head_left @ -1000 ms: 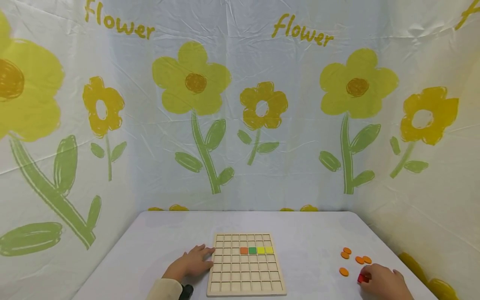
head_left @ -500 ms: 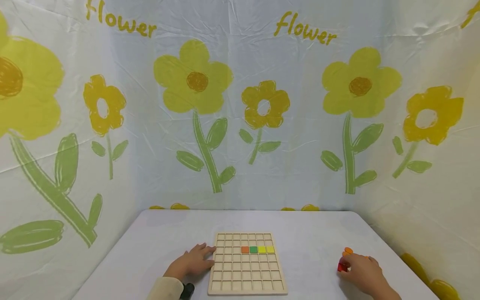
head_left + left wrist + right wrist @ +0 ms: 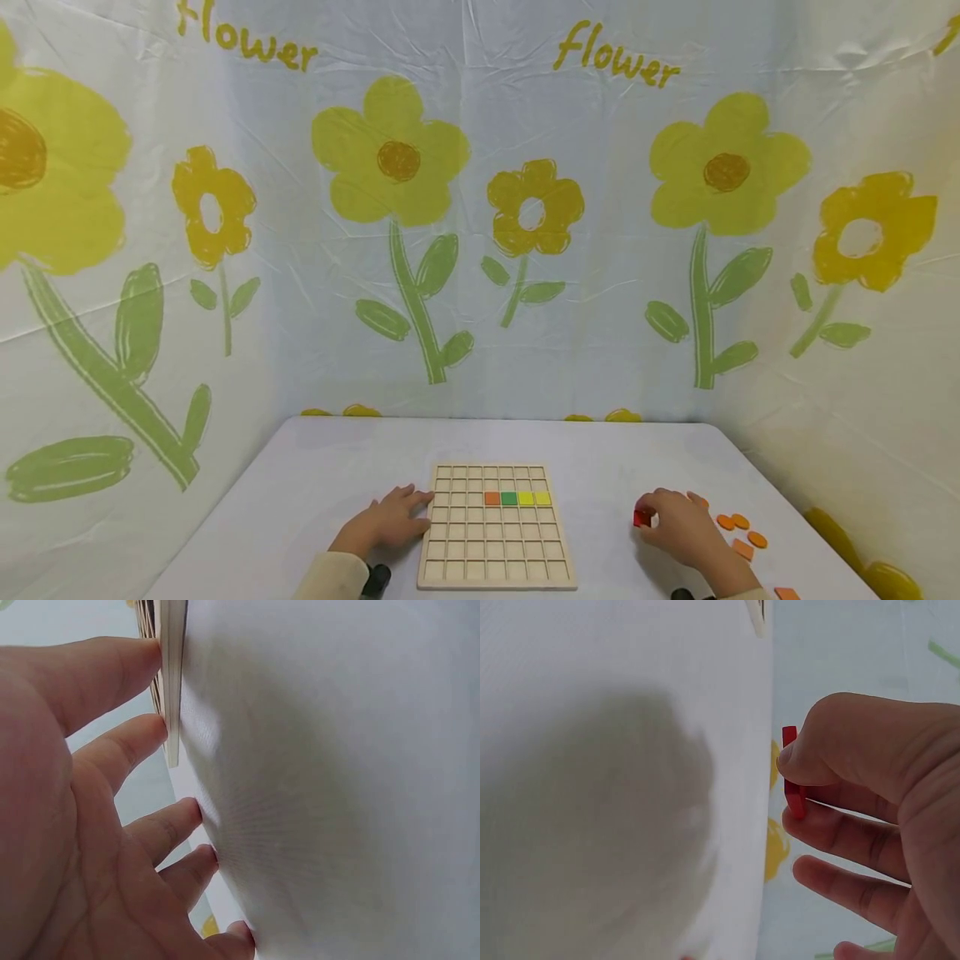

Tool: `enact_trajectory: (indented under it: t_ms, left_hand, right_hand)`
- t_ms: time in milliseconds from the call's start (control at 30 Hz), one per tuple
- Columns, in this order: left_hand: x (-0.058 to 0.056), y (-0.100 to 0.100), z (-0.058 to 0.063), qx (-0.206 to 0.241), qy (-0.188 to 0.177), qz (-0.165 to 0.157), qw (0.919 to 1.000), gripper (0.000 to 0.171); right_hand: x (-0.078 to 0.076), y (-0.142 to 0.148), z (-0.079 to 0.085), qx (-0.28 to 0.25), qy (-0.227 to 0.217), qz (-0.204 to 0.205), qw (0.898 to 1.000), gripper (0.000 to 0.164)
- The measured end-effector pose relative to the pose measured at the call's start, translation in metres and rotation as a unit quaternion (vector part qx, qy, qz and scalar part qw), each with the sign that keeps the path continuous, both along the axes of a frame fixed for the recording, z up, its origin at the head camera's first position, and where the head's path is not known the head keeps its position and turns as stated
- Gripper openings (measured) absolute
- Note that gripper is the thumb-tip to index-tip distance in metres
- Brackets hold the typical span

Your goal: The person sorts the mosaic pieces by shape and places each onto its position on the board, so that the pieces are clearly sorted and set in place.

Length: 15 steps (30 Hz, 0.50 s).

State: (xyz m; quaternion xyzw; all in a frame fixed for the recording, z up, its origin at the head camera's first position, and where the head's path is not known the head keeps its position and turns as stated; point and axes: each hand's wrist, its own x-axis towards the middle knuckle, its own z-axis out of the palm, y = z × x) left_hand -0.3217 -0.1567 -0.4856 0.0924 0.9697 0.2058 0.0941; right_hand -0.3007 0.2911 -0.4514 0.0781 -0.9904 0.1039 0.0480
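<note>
A wooden grid board [image 3: 495, 551] lies on the table, with an orange tile [image 3: 492, 498], a green tile [image 3: 509, 498] and two yellow tiles [image 3: 526, 498] side by side in one row. My left hand [image 3: 388, 522] rests at the board's left edge. In the left wrist view its thumb and index fingertip touch the board's side, and the other fingertips reach the tabletop. To the right of the board, my right hand [image 3: 681, 527] pinches a red square tile [image 3: 794, 801] between thumb and fingers, held above the table.
Beyond my right hand lie several orange discs [image 3: 757, 541], one partly hidden by the hand. Nearer the front are an orange square tile [image 3: 743, 550] and another orange piece [image 3: 786, 593]. A flower-printed cloth [image 3: 600, 358] hangs around the white table [image 3: 337, 467].
My right hand has carried the red tile leftward from the orange pieces toward the board, uncovering discs and square pieces behind it. The left hand has stayed at the board's edge.
</note>
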Motion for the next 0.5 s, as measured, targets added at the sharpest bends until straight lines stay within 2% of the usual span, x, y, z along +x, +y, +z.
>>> enact_trajectory:
  t_ms: [233, 500]
  left_hand:
    - [0.000, 0.000, 0.001, -0.001, -0.004, 0.002, 1.0000, 0.051]
    - [0.001, 0.000, 0.002, -0.002, -0.005, 0.001, 1.0000, 0.051]
  right_hand:
    - [-0.010, -0.021, 0.002, -0.011, -0.017, -0.005, 1.000, 0.018]
    - [-0.016, -0.042, 0.002, -0.012, -0.002, 0.012, 1.000, 0.019]
